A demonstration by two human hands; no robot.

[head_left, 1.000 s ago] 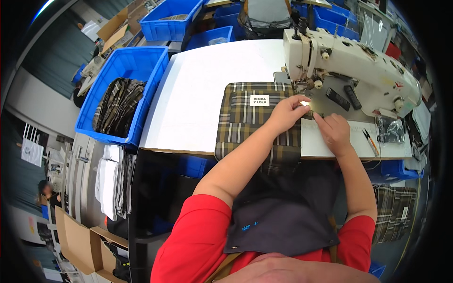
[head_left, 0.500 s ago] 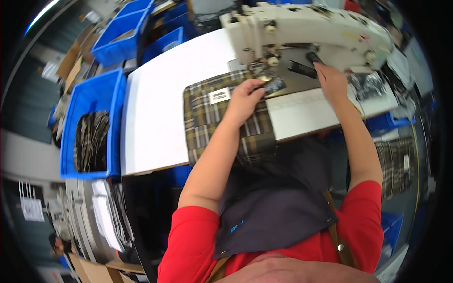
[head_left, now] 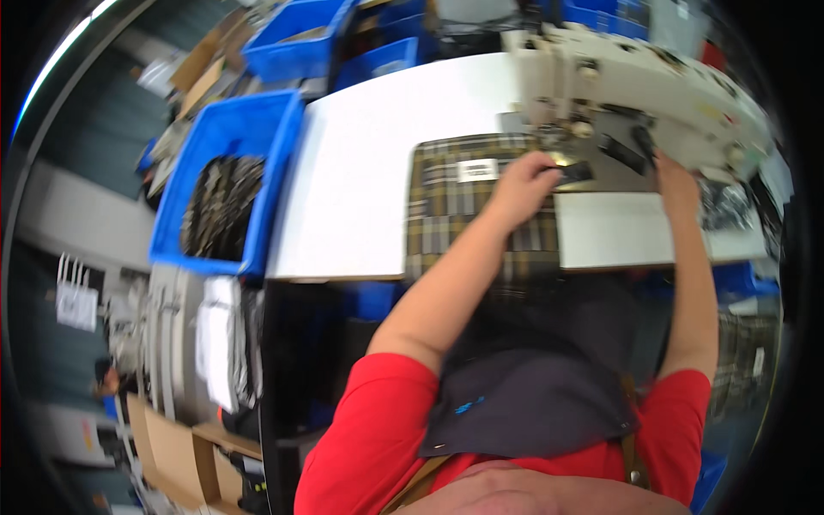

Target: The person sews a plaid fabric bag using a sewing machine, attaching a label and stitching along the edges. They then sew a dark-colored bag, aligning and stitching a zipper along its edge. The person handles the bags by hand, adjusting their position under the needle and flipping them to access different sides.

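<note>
A brown plaid fabric panel [head_left: 451, 215] with a white label [head_left: 477, 169] lies on the white table [head_left: 360, 172] and hangs over its front edge. My left hand [head_left: 524, 184] rests on the panel's right edge. Its fingertips pinch a small black piece [head_left: 575, 172] just below the needle of the white sewing machine [head_left: 661, 81]. My right hand [head_left: 674, 176] reaches far right onto the machine bed, with its fingertips at a black strip [head_left: 640, 142]. Motion blur hides its grip.
A blue bin [head_left: 257, 129] with several plaid pieces [head_left: 219, 206] stands left of the table. More blue bins [head_left: 296, 34] sit behind. White and dark stacked pieces [head_left: 223, 339] lie lower left, and cardboard boxes [head_left: 167, 446] stand on the floor.
My right hand left the spot beside the left hand and moved right to the black strips under the machine arm. My left hand stayed by the needle with the black piece. The view swung.
</note>
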